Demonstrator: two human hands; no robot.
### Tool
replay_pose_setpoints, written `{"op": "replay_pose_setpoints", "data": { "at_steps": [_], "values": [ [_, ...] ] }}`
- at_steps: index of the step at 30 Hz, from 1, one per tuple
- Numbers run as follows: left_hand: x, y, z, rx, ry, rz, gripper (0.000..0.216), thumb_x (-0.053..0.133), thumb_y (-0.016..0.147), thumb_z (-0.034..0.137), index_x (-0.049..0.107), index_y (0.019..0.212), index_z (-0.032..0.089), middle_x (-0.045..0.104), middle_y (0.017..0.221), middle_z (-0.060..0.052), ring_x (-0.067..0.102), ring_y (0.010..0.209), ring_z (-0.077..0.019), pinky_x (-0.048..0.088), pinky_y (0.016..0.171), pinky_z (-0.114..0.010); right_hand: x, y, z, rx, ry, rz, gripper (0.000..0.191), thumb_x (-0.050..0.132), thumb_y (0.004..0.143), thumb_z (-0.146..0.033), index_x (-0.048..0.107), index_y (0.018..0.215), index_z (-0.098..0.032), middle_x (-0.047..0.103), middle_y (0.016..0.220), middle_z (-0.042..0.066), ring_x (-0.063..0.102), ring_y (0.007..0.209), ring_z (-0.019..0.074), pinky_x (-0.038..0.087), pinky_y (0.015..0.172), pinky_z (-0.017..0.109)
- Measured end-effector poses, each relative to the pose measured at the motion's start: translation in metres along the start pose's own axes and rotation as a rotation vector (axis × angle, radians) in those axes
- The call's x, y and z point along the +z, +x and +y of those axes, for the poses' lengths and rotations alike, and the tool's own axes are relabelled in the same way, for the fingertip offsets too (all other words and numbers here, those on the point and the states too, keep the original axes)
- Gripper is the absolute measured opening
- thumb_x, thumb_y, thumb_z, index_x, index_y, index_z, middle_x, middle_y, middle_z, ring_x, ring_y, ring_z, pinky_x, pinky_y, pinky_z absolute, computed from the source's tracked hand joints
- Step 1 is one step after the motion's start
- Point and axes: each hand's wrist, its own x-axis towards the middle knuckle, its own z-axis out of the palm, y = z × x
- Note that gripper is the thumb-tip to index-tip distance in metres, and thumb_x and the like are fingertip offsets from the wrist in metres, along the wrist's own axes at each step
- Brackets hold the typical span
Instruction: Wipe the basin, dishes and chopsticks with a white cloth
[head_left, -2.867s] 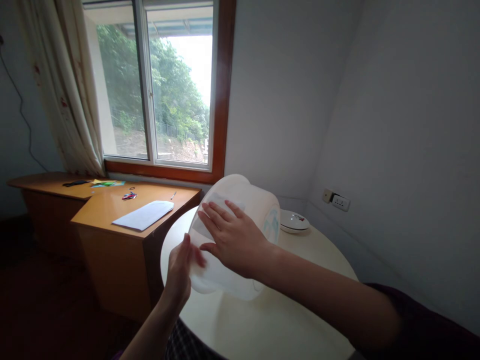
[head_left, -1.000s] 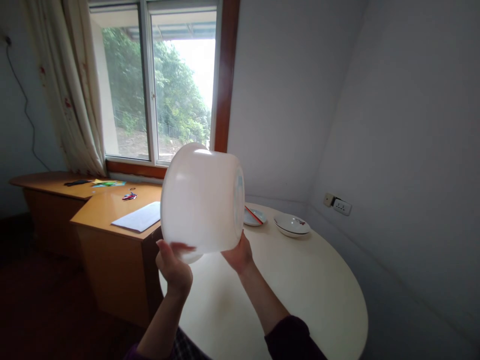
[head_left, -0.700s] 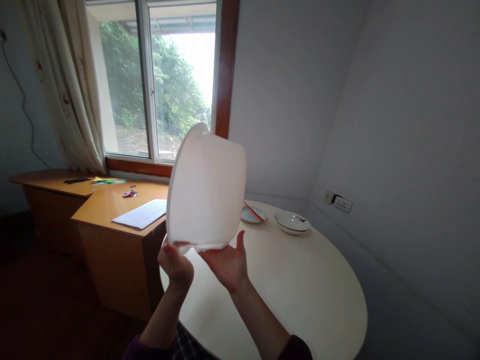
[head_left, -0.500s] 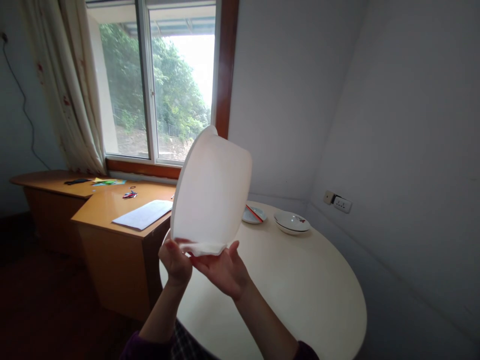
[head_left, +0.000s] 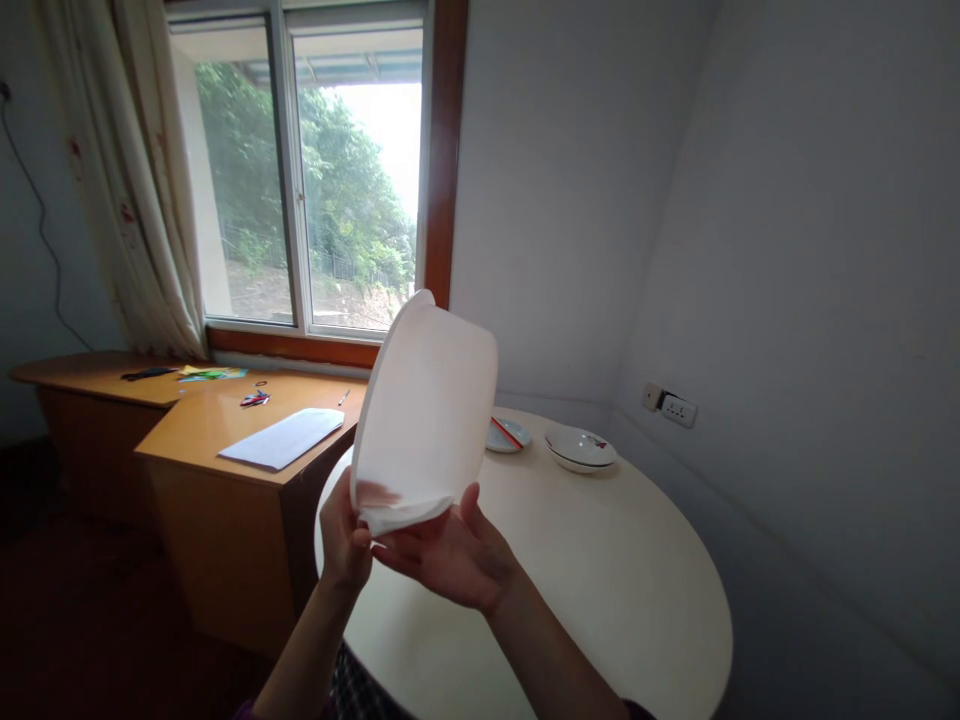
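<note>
A white, slightly see-through plastic basin (head_left: 431, 400) is held up on its side above the round table, its flared rim towards the left and its base towards the right. My left hand (head_left: 345, 535) grips the lower rim, and its fingers show dimly through the wall. Under the basin, my right hand (head_left: 454, 560) lies palm up with the thumb raised and the fingers stretched left. Between that palm and the basin's lower wall is a crumpled white cloth (head_left: 409, 514), which the right hand presses up. The inside of the basin is hidden.
The round white table (head_left: 600, 580) bears a plate (head_left: 496, 440) with red chopsticks (head_left: 508, 433) and two stacked dishes (head_left: 579, 447). White paper (head_left: 283, 438), scissors (head_left: 256, 398) and a pen (head_left: 343, 397) lie on the wooden desk (head_left: 187, 430). A socket (head_left: 679, 410) is on the right wall.
The basin's top has come lower in view. My left hand has shifted its hold along the lower rim, and my right hand has moved slightly right with the cloth.
</note>
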Motion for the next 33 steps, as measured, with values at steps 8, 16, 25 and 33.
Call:
{"op": "replay_pose_setpoints", "data": {
  "at_steps": [8, 16, 25, 33],
  "values": [
    [0.004, -0.004, -0.001, -0.111, -0.077, 0.002, 0.067, 0.073, 0.018, 0.067, 0.060, 0.060, 0.017, 0.058, 0.053, -0.001, 0.050, 0.049, -0.0137, 0.040, 0.046, -0.024, 0.016, -0.003, -0.011, -0.003, 0.117, 0.146, 0.079, 0.035, 0.078, -0.071, 0.045, 0.127, -0.010, 0.046, 0.133, 0.016, 0.049, 0.115, 0.0246, 0.033, 0.100, 0.042],
    [0.008, -0.004, 0.012, -0.122, 0.256, 0.124, 0.027, 0.074, 0.054, 0.034, 0.051, 0.054, 0.018, 0.049, 0.044, 0.005, 0.044, 0.041, -0.0098, 0.036, 0.041, -0.021, 0.010, -0.003, -0.008, 0.055, 0.105, 0.127, 0.064, 0.048, 0.079, -0.061, 0.054, 0.111, -0.006, 0.058, 0.116, 0.016, 0.050, 0.114, 0.0194, 0.028, 0.104, 0.035],
    [0.007, -0.005, 0.007, -0.275, 0.206, 0.163, 0.035, 0.069, 0.062, 0.039, 0.043, 0.050, 0.019, 0.037, 0.043, 0.008, 0.035, 0.040, -0.0066, 0.028, 0.037, -0.019, 0.004, -0.034, -0.008, 0.132, -0.366, 0.187, 0.043, 0.060, 0.077, -0.047, 0.066, 0.098, -0.010, 0.066, 0.100, 0.014, 0.064, 0.090, 0.0249, 0.037, 0.094, 0.050],
    [0.013, -0.013, 0.013, -0.424, 0.088, 0.083, 0.029, 0.071, 0.059, 0.036, 0.048, 0.052, 0.019, 0.047, 0.045, 0.004, 0.043, 0.044, -0.0101, 0.036, 0.041, -0.022, 0.043, -0.022, 0.012, -0.472, -1.629, 0.195, 0.047, 0.044, 0.086, -0.024, 0.041, 0.133, -0.014, 0.037, 0.140, 0.012, 0.027, 0.132, 0.0252, 0.023, 0.109, 0.046]
  ]
}}
